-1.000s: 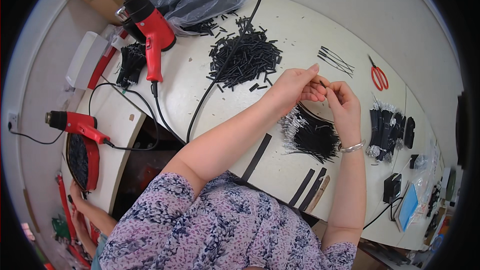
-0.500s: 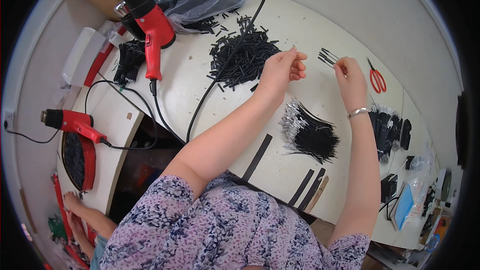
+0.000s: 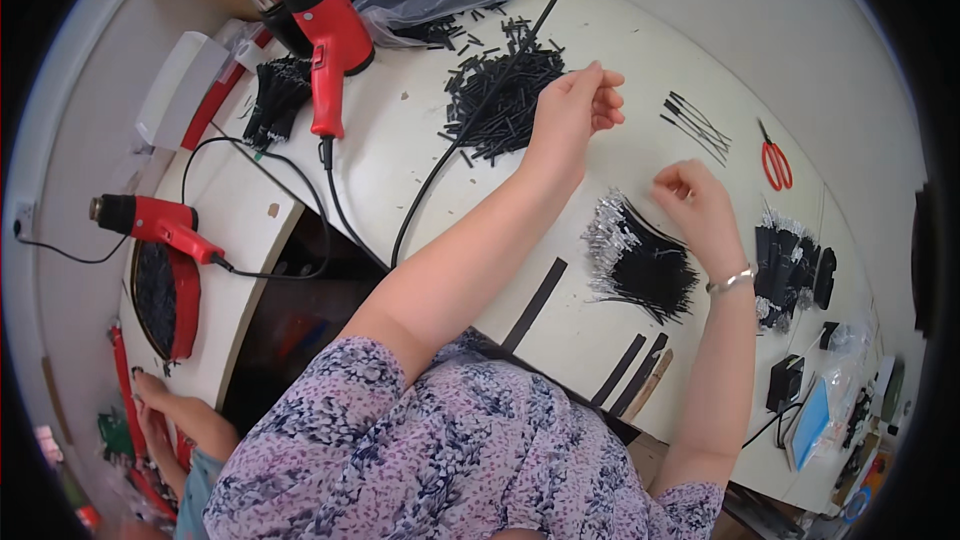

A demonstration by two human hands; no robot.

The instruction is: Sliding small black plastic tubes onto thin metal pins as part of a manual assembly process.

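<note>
My left hand hovers at the right edge of a heap of short black tube pieces, fingers curled; whether it pinches a piece is too small to tell. My right hand is a loose fist just above the far end of a bundle of black wires with bare silver ends, with nothing visible in it. Beyond the hands, a few finished black wires lie apart on the white round table.
Red scissors lie at the far right. One red heat gun rests at the table's far left, another heat gun on a side surface. A black cable crosses the table. Black strips lie near me. Another person's hand is lower left.
The hands, joined over the wire bundle a second ago, parted. My right hand reached to the finished wires and came back to the bundle; my left moved to the tube heap.
</note>
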